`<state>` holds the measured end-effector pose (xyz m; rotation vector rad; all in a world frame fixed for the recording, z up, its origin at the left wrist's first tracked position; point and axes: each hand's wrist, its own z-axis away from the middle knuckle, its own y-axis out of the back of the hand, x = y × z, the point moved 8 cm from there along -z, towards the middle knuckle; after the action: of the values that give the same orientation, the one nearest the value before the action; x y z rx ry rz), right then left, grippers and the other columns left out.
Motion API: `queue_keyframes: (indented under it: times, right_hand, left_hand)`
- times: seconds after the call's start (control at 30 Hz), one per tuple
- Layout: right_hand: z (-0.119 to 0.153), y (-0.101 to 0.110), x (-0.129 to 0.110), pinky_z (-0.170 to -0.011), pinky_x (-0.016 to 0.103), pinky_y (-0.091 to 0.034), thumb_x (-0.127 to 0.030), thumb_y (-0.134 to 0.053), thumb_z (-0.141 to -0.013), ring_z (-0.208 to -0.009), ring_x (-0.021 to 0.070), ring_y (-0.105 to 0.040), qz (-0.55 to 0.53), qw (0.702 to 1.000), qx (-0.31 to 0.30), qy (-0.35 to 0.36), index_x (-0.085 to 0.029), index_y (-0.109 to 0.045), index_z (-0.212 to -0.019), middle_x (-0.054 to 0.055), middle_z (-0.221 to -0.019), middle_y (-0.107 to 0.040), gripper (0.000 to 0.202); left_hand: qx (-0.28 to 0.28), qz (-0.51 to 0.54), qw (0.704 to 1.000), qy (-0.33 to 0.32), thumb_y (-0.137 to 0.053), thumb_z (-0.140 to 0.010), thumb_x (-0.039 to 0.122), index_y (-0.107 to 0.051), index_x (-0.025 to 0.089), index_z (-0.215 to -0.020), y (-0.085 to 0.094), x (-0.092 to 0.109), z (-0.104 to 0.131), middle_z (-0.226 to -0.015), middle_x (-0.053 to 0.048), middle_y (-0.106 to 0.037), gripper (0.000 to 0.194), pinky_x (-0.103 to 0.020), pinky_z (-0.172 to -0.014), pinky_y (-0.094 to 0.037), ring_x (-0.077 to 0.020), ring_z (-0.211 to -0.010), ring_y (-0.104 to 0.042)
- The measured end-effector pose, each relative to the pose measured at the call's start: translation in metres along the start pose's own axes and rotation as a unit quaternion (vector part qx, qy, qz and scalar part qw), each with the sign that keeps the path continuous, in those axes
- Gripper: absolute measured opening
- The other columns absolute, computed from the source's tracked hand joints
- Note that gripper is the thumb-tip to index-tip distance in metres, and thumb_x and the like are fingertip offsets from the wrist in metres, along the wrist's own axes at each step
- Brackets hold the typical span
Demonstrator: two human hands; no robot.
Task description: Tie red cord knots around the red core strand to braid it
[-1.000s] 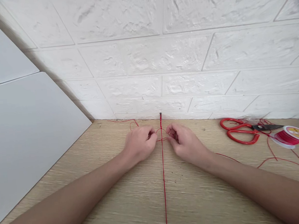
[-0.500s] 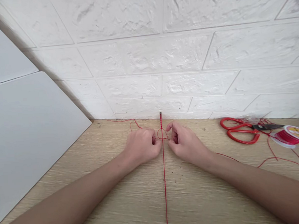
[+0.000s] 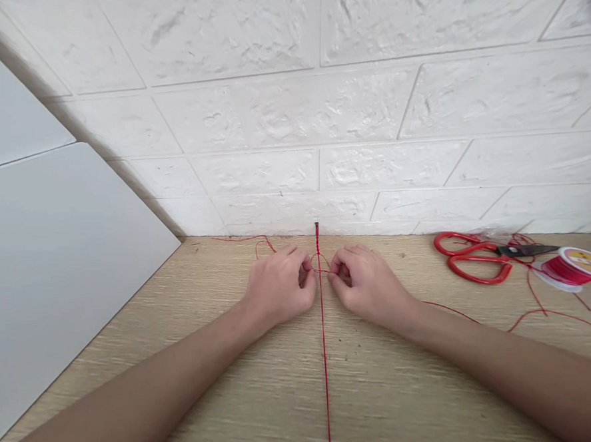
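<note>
A taut red cord (image 3: 325,366) runs from a dark nail (image 3: 316,225) at the wall's foot straight down to the picture's bottom edge. Just below the nail, its top part is knotted and thicker. Around the cord, under the knots, lies a small loop of thin red thread (image 3: 321,271). On the loop's left side my left hand (image 3: 282,284) pinches the thread between thumb and fingers. My right hand (image 3: 367,282) pinches the thread at the loop's right side, thumb and index fingertip together. Both hands rest low over the wooden table.
Red-handled scissors (image 3: 481,280) lie at the right beside a spool of red thread (image 3: 569,269), with loose thread around them. A white brick-pattern wall (image 3: 279,115) stands behind the table (image 3: 266,396). A white panel (image 3: 72,261) is at the left.
My right index finger, raised and apart from the thumb before, has come down to the thumb at the thread. My left hand has hardly moved.
</note>
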<state>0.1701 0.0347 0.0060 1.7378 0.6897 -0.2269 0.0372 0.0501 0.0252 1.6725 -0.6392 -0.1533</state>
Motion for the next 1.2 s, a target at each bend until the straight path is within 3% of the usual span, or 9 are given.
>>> queue_keyframes:
  times: [0.1, 0.3, 0.4, 0.53, 0.63, 0.77, 0.97, 1.07, 1.2]
  right_hand:
    - [0.000, 0.000, 0.000, -0.071, 0.033, -0.036, -0.016, -0.057, -0.081, -0.077, 0.0200, -0.054, -0.004, 1.000, -0.002, -0.004, -0.020, -0.056, -0.074, 0.004, -0.078, -0.063, 0.008]
    - [0.001, 0.003, 0.000, -0.069, 0.034, -0.035, -0.018, -0.059, -0.076, -0.074, 0.0202, -0.051, 0.016, 1.000, 0.007, -0.015, -0.022, -0.047, -0.067, 0.003, -0.072, -0.059, 0.016]
    - [0.001, 0.004, -0.001, -0.070, 0.034, -0.036, -0.021, -0.061, -0.077, -0.075, 0.0203, -0.052, 0.012, 1.000, 0.016, -0.014, -0.021, -0.050, -0.074, 0.002, -0.075, -0.060, 0.011]
    - [0.000, 0.002, -0.002, -0.074, 0.034, -0.037, -0.024, -0.061, -0.084, -0.079, 0.0204, -0.055, -0.013, 1.000, 0.007, 0.009, -0.020, -0.056, -0.083, 0.004, -0.082, -0.063, 0.006]
    - [-0.001, -0.001, -0.002, -0.073, 0.033, -0.037, -0.023, -0.059, -0.087, -0.078, 0.0198, -0.055, -0.026, 0.999, -0.003, 0.020, -0.020, -0.057, -0.079, 0.004, -0.080, -0.063, 0.009]
    - [-0.003, -0.002, 0.000, -0.071, 0.032, -0.037, -0.021, -0.059, -0.086, -0.076, 0.0192, -0.055, -0.035, 0.999, -0.002, 0.014, -0.020, -0.057, -0.077, 0.003, -0.078, -0.063, 0.010]
    - [-0.001, 0.003, 0.004, -0.068, 0.032, -0.036, -0.017, -0.060, -0.078, -0.074, 0.0193, -0.053, -0.007, 1.000, 0.020, -0.020, -0.021, -0.053, -0.070, 0.002, -0.073, -0.061, 0.011]
    - [-0.001, 0.005, 0.004, -0.072, 0.033, -0.037, -0.020, -0.061, -0.080, -0.079, 0.0208, -0.055, -0.009, 0.999, 0.030, -0.020, -0.021, -0.056, -0.081, 0.003, -0.080, -0.063, 0.006]
    - [-0.002, 0.002, 0.003, -0.077, 0.034, -0.039, -0.026, -0.060, -0.088, -0.087, 0.0219, -0.056, -0.030, 0.999, 0.019, -0.001, -0.021, -0.060, -0.091, 0.004, -0.088, -0.064, 0.006]
  left_hand:
    - [0.000, 0.000, 1.000, 0.003, -0.051, -0.085, 0.026, -0.056, 0.020, -0.077, -0.002, -0.002, -0.001, -0.083, -0.003, -0.067, 0.011, -0.032, -0.061, -0.037, -0.0181, -0.072, -0.060]
    - [0.008, -0.021, 0.994, 0.103, -0.055, -0.083, 0.031, -0.056, 0.021, -0.073, -0.001, -0.018, -0.002, -0.077, -0.002, -0.068, 0.014, -0.033, -0.057, -0.031, -0.0212, -0.071, -0.061]
    - [0.020, -0.002, 0.996, 0.089, -0.055, -0.082, 0.028, -0.058, 0.022, -0.087, 0.003, -0.015, -0.002, -0.087, -0.002, -0.069, 0.008, -0.033, -0.060, -0.035, -0.0216, -0.079, -0.062]
    - [0.017, 0.030, 0.999, 0.037, -0.057, -0.082, 0.025, -0.060, 0.023, -0.100, 0.003, -0.007, -0.002, -0.100, -0.003, -0.066, 0.018, -0.032, -0.067, -0.041, -0.0209, -0.087, -0.063]
    - [0.027, 0.045, 0.998, 0.021, -0.054, -0.087, 0.028, -0.061, 0.022, -0.092, 0.002, -0.006, -0.002, -0.095, -0.003, -0.065, 0.010, -0.031, -0.067, -0.042, -0.0189, -0.082, -0.062]
    - [0.045, 0.051, 0.997, 0.021, -0.052, -0.090, 0.030, -0.060, 0.020, -0.081, 0.003, -0.008, -0.002, -0.087, -0.003, -0.064, 0.015, -0.031, -0.067, -0.042, -0.0169, -0.075, -0.060]
    - [0.053, 0.039, 0.992, 0.107, -0.055, -0.083, 0.024, -0.057, 0.021, -0.074, 0.005, -0.022, -0.004, -0.084, -0.002, -0.066, 0.010, -0.031, -0.063, -0.037, -0.0188, -0.078, -0.058]
    - [0.060, 0.052, 0.991, 0.112, -0.056, -0.081, 0.024, -0.060, 0.021, -0.082, 0.007, -0.023, -0.004, -0.090, -0.002, -0.066, 0.005, -0.032, -0.065, -0.040, -0.0192, -0.080, -0.059]
    - [0.067, 0.072, 0.993, 0.065, -0.057, -0.084, 0.025, -0.062, 0.024, -0.107, 0.008, -0.015, -0.002, -0.105, -0.002, -0.064, 0.024, -0.032, -0.070, -0.045, -0.0181, -0.083, -0.061]
